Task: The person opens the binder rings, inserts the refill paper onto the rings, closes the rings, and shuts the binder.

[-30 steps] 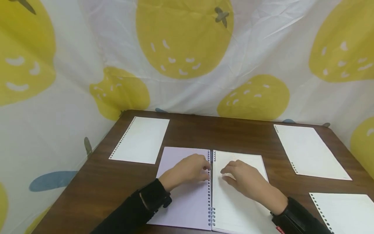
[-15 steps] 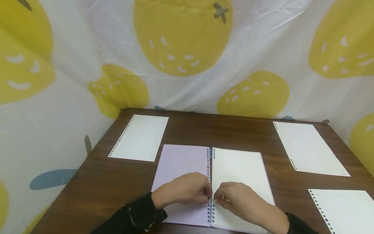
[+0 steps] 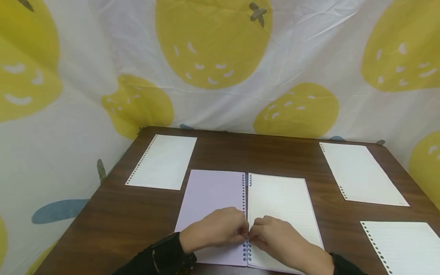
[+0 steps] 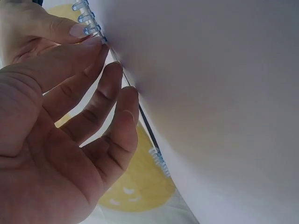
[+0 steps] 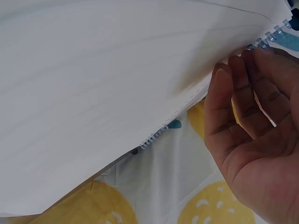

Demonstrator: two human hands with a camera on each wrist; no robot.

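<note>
At the near end of the binder's spine, your left hand and right hand meet fingertip to fingertip, both pinching the blue binder rings. Your left hand lies on the lilac cover, your right on the lined page; the open binder sits at the table's near middle. Loose punched sheets lie far left, far right and near right.

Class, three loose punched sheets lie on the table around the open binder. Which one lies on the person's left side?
The loose sheet at the far left. It lies alone beyond the lilac cover; the other two sheets lie on the right side.
</note>
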